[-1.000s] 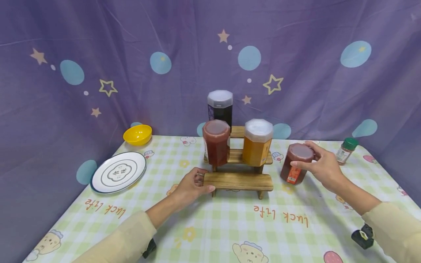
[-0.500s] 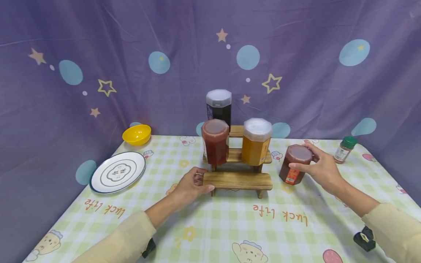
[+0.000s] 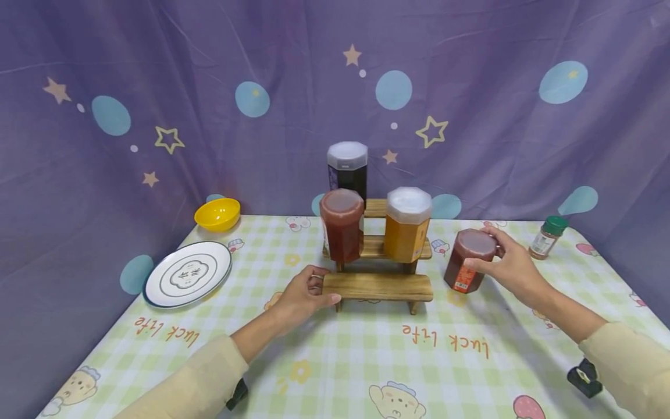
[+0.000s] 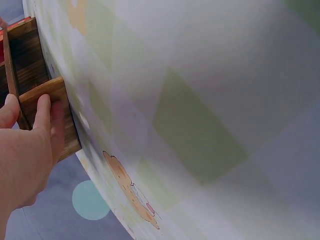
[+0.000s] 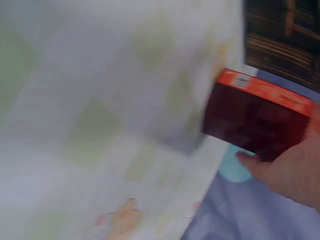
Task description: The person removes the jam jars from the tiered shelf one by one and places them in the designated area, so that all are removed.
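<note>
My left hand (image 3: 300, 299) grips the left end of the lowest step of a three-tier wooden rack (image 3: 377, 287); the left wrist view shows its fingers against the side panel (image 4: 36, 102). To the rack's right, my right hand (image 3: 515, 267) holds a dark red, octagonal jar (image 3: 460, 269) with an orange-red label (image 5: 265, 92), thumb in front and fingers behind. The jar is upright, low over the tablecloth. On the middle step stand a red jar (image 3: 342, 233) at left and an amber jar (image 3: 407, 235) at right. A black jar (image 3: 348, 174) is on the top step, its lower part hidden.
At the left lie a white plate (image 3: 188, 273) with dark markings and, behind it, a yellow bowl (image 3: 217, 215). A small green-capped spice bottle (image 3: 548, 237) stands right of my right hand. A purple curtain (image 3: 293, 163) hangs behind the checked tablecloth (image 3: 335, 372).
Both hands keep their holds and stay nearly in place. The whole head view has shifted slightly.
</note>
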`<state>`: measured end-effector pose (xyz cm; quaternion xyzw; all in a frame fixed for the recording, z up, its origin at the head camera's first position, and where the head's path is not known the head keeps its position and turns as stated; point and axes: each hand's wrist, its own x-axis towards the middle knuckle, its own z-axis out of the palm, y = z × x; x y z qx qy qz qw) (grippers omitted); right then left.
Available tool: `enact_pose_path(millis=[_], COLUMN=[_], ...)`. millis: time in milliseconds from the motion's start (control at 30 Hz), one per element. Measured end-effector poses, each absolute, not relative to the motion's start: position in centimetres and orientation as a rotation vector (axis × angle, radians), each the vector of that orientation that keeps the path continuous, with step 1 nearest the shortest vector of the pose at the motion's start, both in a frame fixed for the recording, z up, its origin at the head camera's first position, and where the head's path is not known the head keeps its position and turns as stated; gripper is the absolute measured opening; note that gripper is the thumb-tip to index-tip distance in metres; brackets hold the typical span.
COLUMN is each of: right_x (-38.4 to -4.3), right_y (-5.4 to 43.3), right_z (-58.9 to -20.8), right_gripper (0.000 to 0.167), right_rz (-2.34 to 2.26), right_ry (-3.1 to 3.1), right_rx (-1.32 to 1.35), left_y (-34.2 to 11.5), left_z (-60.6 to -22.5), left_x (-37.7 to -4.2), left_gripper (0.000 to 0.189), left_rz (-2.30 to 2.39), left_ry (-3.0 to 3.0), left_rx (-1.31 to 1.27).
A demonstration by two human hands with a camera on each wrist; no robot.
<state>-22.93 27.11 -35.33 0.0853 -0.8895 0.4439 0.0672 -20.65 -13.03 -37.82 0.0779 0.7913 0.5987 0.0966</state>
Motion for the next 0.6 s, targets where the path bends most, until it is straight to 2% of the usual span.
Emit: enact_pose_path(millis=[300,600], right_x=[-23.9,-24.9], right_y=[25.6,24.2], right_z=[-31.3,-26.0], right_gripper=[0.095,0.094], right_rz=[1.136,1.181], right_ry=[-2.727,-2.708], right_rx=[0.21,0.229], left_y=[-13.1,-13.2], left_z=[-38.0,-37.8], left_x=[-20.7,-20.6], left_gripper=[0.054,0.054], left_rz=[1.74,1.752], left_ry=[2.371,2.351], left_rx=[0.216,0.238])
